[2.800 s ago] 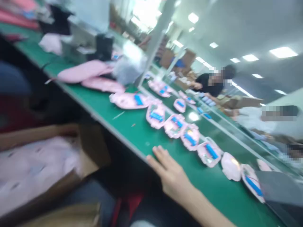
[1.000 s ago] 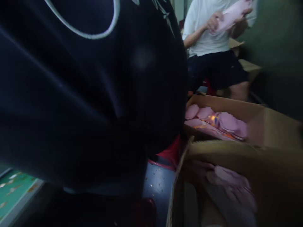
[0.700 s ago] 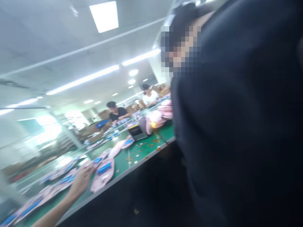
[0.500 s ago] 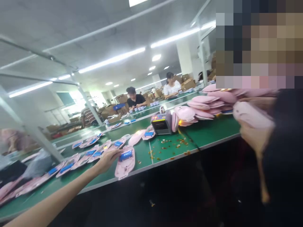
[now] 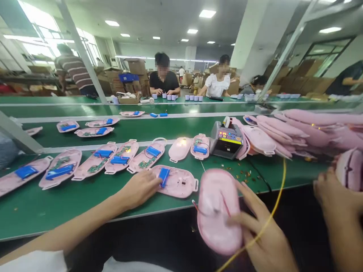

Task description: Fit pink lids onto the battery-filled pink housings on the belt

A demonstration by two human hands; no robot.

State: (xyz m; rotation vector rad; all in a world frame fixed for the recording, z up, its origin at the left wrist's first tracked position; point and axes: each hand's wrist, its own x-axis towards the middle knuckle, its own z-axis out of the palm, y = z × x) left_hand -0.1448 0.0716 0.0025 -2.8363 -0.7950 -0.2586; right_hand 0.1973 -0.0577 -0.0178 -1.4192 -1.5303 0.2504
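My left hand [image 5: 144,187] grips the left end of a pink shell [image 5: 177,181] lying on the green table, its fingers by the blue battery [image 5: 164,176]. In my right hand [image 5: 256,223] is a second pink shell [image 5: 217,234], its hollow side up, held by its right edge over the table's front edge. Thin red and dark wires hang across that shell. A yellow cord [image 5: 279,200] passes in front of my right wrist.
Several pink shells with blue batteries [image 5: 59,172] line the table [image 5: 93,204]. A grey tape machine [image 5: 227,139] stands behind scattered brown bits. Pink shells are piled [image 5: 306,128] at the right, where another person's hands [image 5: 337,192] hold one.
The view has swung round and levelled. My right hand now shows with a pink shell over the front edge. The shell at my left hand now lies sideways.
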